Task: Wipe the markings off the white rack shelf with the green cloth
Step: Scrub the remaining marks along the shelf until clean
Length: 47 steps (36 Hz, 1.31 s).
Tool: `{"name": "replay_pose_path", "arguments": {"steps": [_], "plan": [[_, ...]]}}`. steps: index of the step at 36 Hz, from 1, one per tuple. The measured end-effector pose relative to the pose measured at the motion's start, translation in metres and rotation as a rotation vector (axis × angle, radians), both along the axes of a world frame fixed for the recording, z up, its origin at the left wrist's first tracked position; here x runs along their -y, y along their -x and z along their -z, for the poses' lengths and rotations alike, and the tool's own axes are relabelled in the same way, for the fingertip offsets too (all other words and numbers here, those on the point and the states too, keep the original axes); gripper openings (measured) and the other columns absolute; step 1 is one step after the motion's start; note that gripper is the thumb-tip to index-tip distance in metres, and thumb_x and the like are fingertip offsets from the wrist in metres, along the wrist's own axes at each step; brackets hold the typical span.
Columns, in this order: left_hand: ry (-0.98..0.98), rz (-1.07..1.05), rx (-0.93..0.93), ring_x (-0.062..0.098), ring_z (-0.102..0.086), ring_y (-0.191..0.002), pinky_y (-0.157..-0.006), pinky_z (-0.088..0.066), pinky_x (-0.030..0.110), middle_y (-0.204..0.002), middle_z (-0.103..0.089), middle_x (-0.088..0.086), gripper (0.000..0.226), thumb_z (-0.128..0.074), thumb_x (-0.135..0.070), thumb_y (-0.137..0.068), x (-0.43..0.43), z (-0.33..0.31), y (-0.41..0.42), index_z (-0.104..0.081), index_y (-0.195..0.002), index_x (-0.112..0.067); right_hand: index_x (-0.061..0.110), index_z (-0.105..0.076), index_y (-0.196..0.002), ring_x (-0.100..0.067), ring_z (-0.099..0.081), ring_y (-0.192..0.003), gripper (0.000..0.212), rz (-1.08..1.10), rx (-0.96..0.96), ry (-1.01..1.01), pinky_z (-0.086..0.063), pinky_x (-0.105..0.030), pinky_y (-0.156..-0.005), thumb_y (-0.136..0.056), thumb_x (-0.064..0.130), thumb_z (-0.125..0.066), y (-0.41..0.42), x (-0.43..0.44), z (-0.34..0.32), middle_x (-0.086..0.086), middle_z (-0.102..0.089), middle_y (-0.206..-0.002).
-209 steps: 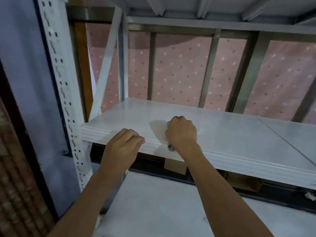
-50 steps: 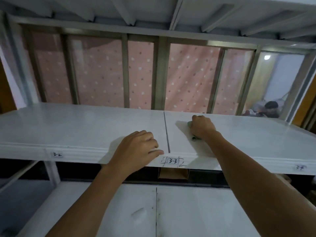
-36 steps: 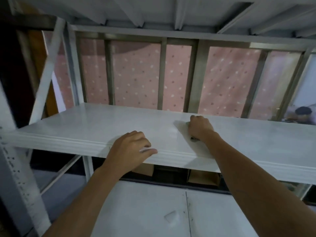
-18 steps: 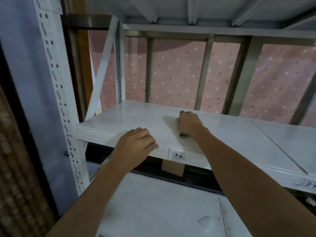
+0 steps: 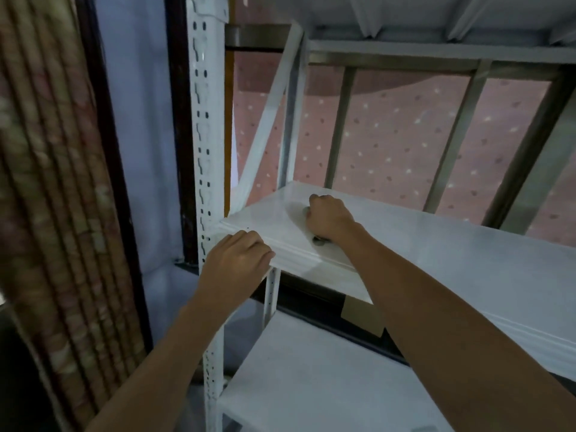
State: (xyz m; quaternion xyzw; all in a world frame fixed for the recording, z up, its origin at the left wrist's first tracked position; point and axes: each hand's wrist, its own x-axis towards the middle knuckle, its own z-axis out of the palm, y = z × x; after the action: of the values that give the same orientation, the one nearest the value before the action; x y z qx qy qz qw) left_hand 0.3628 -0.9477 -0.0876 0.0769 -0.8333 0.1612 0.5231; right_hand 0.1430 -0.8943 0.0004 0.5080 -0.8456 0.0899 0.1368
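Note:
The white rack shelf [image 5: 452, 254] runs from its left corner off to the right. My right hand [image 5: 328, 216] is fisted on the shelf top near the left end, shut on the green cloth [image 5: 318, 240]; only small greyish bits of cloth show under the fist. My left hand [image 5: 235, 260] rests curled over the shelf's front edge at the left corner, beside the perforated upright. I see no markings on the shelf surface in this view.
A white perforated upright [image 5: 204, 151] and a diagonal brace [image 5: 268, 116] frame the rack's left end. A lower white shelf [image 5: 311, 378] lies below. Pink dotted fabric [image 5: 402, 135] hangs behind metal bars. A patterned curtain [image 5: 46, 198] fills the left.
Both hands have slid left along the shelf to its left corner, and my view has swung left with them. The 3-2 label on the front edge is out of sight now.

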Motion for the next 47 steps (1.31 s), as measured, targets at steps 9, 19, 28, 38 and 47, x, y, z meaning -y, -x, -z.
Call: {"name": "replay_pose_path", "arguments": {"steps": [9, 19, 28, 38, 47], "plan": [[-0.293, -0.057, -0.093, 0.02, -0.056, -0.063, -0.058, -0.048, 0.03, -0.075, -0.061, 0.002, 0.023, -0.062, -0.018, -0.097, 0.015, 0.026, -0.037, -0.065, -0.076, -0.009, 0.006, -0.054, -0.106, -0.025, -0.05, -0.078, 0.022, -0.154, -0.008, 0.013, -0.041, -0.033, -0.068, -0.099, 0.024, -0.042, -0.058, 0.053, 0.002, -0.012, -0.06, -0.098], [-0.37, -0.116, -0.138, 0.009, -0.037, -0.06, -0.059, -0.03, 0.018, -0.068, -0.052, 0.001, 0.033, -0.076, -0.01, -0.089, 0.009, 0.025, -0.052, -0.053, -0.065, -0.011, 0.011, -0.053, -0.094, -0.028, -0.06, -0.081, 0.004, -0.42, -0.049, 0.066, -0.042, -0.033, -0.066, -0.095, 0.014, -0.052, -0.12, 0.06, 0.008, -0.007, -0.061, -0.093], [-0.487, -0.145, -0.009, 0.019, -0.053, -0.072, -0.062, -0.038, 0.026, -0.087, -0.058, 0.004, 0.029, -0.085, -0.004, -0.076, 0.006, 0.008, -0.058, -0.058, -0.083, -0.01, 0.012, -0.057, -0.084, -0.021, -0.055, -0.076, 0.012, -0.637, 0.06, -0.01, -0.049, -0.038, -0.071, -0.094, 0.018, -0.053, -0.128, 0.029, 0.017, -0.003, -0.061, -0.084], [-0.808, 0.083, 0.106, 0.014, -0.054, -0.113, -0.094, -0.042, 0.026, -0.124, -0.065, -0.004, 0.037, -0.075, -0.027, -0.094, -0.006, -0.02, -0.042, -0.067, -0.129, -0.018, 0.014, -0.07, -0.098, -0.018, -0.059, -0.084, 0.014, -0.735, -0.003, 0.01, -0.05, -0.039, -0.077, -0.094, 0.023, -0.059, -0.091, -0.04, -0.001, 0.0, -0.066, -0.094], [-0.785, 0.178, 0.118, 0.007, -0.057, -0.074, -0.07, -0.043, 0.012, -0.085, -0.073, 0.007, 0.007, -0.078, -0.012, -0.09, -0.059, -0.033, 0.017, -0.077, -0.093, -0.005, 0.012, -0.069, -0.095, -0.018, -0.06, -0.084, 0.014, -0.696, -0.042, 0.101, -0.05, -0.038, -0.075, -0.094, 0.024, -0.062, -0.053, -0.121, -0.022, 0.0, -0.065, -0.093]]}}
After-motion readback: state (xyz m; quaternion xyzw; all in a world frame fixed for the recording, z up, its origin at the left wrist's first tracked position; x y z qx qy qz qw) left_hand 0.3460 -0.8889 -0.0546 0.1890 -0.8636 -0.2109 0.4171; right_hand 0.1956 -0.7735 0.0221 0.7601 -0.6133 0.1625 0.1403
